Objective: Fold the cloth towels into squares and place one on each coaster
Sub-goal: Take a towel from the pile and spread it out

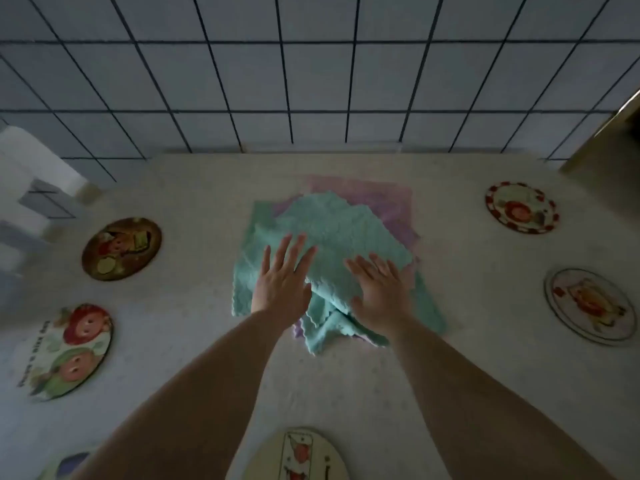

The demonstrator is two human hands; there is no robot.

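Two bare hands press flat on a pile of cloth towels at the centre of a pale speckled tabletop (180, 188) backed by a tiled wall (311, 71). On top lies a rumpled teal towel (332, 230), with a lilac towel (391, 202) beneath it. Round picture coasters ring the pile, among them a dark coaster (121, 248) at left and a red-rimmed coaster (522, 207) at right. Left hand (282, 285) and right hand (379, 292) both rest with fingers straight and spread.
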